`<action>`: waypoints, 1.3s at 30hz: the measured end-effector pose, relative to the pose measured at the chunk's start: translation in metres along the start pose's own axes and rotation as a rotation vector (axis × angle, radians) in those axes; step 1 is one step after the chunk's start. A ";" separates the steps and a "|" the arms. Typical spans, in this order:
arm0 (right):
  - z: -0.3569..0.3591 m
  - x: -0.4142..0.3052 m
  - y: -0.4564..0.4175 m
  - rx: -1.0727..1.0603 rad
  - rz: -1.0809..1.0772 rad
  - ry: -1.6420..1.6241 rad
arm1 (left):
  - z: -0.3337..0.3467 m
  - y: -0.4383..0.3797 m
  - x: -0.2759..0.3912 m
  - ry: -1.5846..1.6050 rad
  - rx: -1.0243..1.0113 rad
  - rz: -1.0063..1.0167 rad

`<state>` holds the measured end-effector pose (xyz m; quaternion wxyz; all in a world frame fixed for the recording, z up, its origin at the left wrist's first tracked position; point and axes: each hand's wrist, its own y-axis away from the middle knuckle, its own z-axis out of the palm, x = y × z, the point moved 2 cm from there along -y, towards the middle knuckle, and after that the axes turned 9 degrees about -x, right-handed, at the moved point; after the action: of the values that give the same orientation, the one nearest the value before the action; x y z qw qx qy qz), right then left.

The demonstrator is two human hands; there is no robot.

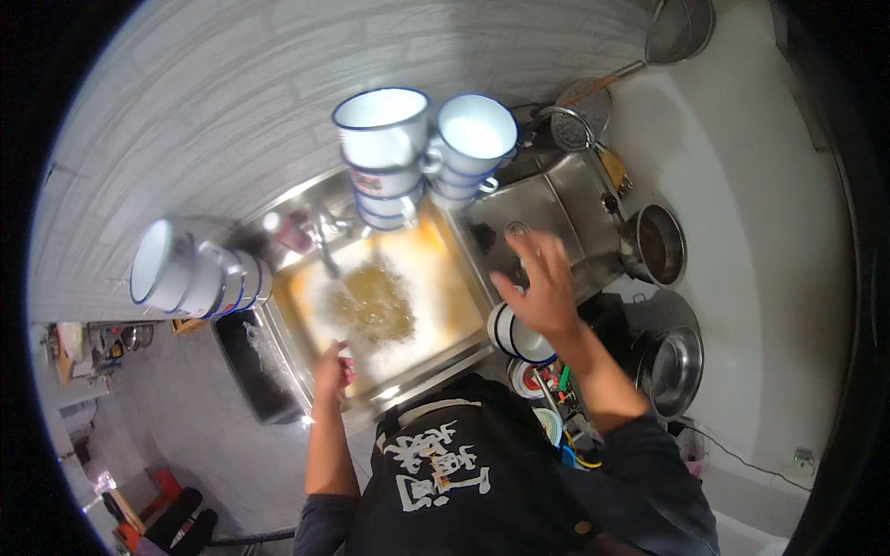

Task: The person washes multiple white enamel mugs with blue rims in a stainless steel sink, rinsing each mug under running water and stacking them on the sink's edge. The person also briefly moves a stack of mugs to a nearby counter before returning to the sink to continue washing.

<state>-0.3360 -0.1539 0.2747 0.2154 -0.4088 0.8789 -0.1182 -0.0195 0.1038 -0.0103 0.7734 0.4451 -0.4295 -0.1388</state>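
Note:
A steel sink basin holds foamy, yellowish water, with a running tap at its back left. My left hand hangs over the basin's front left edge, fingers partly curled, apparently holding nothing. My right hand, slightly blurred, is spread above a small stack of white enamel mugs at the basin's right; I see nothing in its fingers. Two tall stacks of blue-rimmed white enamel mugs, one left and one right, stand behind the basin. Another such stack leans at the left.
A second steel sink compartment lies right of the basin. Steel pots and a large round metal pan are farther right. Strainers hang at the back right. A dark bin with plastic film stands left.

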 end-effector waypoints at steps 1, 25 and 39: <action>-0.003 -0.008 -0.041 0.017 -0.064 -0.015 | 0.004 0.001 0.002 -0.013 0.015 -0.013; 0.030 -0.089 -0.190 0.195 -0.203 -0.115 | -0.011 0.012 -0.013 0.129 0.017 0.022; 0.236 -0.098 0.034 -0.536 0.252 -0.561 | 0.102 0.011 0.052 0.314 -0.181 0.181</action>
<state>-0.1905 -0.0643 0.0814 0.3454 -0.3558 0.8291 0.2582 -0.0708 0.0210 0.0507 0.8770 0.3497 -0.3276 -0.0357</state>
